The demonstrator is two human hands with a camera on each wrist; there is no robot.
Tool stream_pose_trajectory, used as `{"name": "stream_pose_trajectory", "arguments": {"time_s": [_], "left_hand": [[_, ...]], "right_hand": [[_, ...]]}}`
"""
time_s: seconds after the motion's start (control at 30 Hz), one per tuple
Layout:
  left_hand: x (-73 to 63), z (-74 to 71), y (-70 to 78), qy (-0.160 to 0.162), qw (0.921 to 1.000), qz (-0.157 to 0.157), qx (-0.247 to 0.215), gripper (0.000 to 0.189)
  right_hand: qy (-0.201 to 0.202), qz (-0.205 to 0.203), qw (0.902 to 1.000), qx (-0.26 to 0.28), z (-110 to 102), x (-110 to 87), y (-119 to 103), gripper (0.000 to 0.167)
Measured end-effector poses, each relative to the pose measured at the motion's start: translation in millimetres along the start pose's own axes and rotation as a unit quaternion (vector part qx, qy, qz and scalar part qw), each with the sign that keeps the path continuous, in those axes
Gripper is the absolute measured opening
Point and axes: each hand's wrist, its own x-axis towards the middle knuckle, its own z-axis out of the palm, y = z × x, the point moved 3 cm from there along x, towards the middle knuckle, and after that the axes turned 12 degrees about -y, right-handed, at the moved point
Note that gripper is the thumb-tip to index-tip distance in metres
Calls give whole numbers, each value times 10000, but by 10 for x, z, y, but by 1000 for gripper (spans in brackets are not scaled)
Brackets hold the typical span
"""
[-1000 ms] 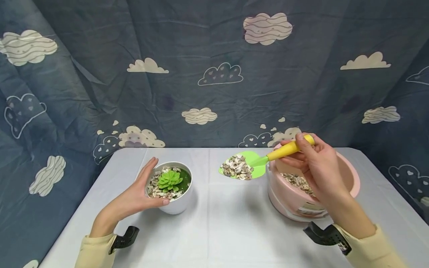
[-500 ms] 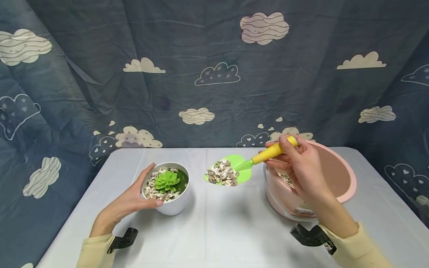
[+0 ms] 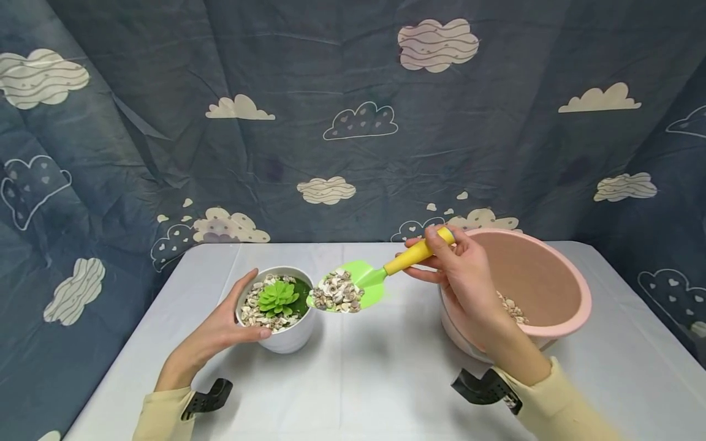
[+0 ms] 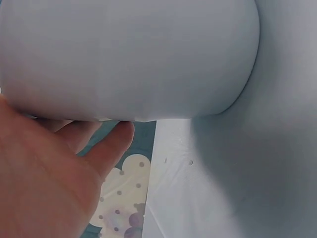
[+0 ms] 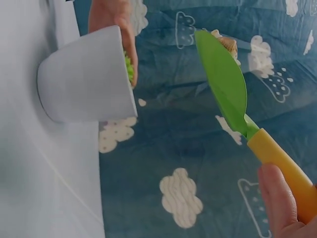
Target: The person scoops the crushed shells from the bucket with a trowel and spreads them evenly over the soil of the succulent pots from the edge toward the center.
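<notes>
A white flower pot [image 3: 295,338] stands on the table, with a green succulent [image 3: 277,297] and pale shells inside. My left hand [image 3: 212,337] holds it from the left, thumb on the near side and fingers round the far side. Pinched by its yellow handle, a small green trowel [image 3: 368,283] is in my right hand [image 3: 466,275]. Small shells [image 3: 336,293] are heaped on the blade, whose tip overlaps the pot's right rim in the head view. In the right wrist view the trowel blade [image 5: 225,82] is raised above the pot's rim, apart from it.
A large pink bucket [image 3: 583,300] stands to the right, with more shells [image 3: 512,308] inside; my right forearm covers part of it. Behind the white-covered table [image 3: 353,392] hangs a dark cloth [image 3: 331,73] with cloud prints.
My right hand has carried the loaded trowel leftward from over the pink bucket to the pot's right rim. The left hand keeps its hold on the pot.
</notes>
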Motion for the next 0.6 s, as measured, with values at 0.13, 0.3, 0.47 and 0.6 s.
{"name": "stream_pose_trajectory", "arguments": {"time_s": [0.13,0.3,0.47,0.6], "left_hand": [[2,0,-13,26,10000,65,4,107],[-4,9,-32,73,9999,81,58,105],[-12,7,-26,100,9998,-2,164,105],[-15,3,-11,82,9998,-34,191,105]], "right_hand": [[10,72,9999,114,68,76,103,38],[64,126,9997,222,137,154,232,38],[152,225,9990,367,202,210,384,37],[262,303,9985,381,250,242,486,38]]}}
